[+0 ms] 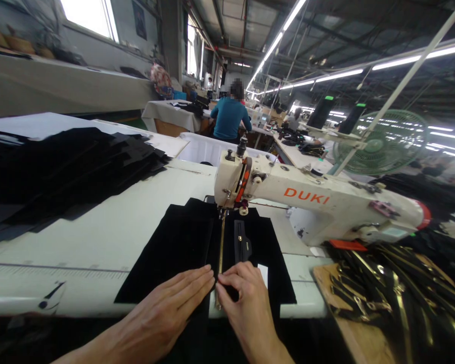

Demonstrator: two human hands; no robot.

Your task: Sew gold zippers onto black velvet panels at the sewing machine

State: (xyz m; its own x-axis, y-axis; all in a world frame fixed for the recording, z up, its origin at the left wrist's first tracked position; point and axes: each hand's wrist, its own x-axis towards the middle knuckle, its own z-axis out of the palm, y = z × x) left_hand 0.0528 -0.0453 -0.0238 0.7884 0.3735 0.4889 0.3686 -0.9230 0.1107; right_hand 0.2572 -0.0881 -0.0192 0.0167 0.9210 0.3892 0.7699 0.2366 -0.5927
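Note:
A black fabric panel point(174, 247) lies flat on the sewing table under the head of a white sewing machine point(273, 187). Down its middle runs a gold-toothed zipper point(222, 237), its far end under the needle area. My left hand point(174, 301) rests flat on the panel just left of the zipper, fingers stretched out together. On the other side, my right hand point(246, 298) pinches the zipper's near end between thumb and fingers. A small black pocket piece with a zipper pull point(240, 238) sits on the panel's right half, and a white label point(263, 274) shows beside my right hand.
A pile of black fabric pieces point(72, 167) covers the table's left side. Several gold zippers point(387, 288) lie heaped on a wooden board point(345, 313) at right. A green fan point(379, 141) stands behind the machine. A person in a teal top point(229, 119) sits ahead.

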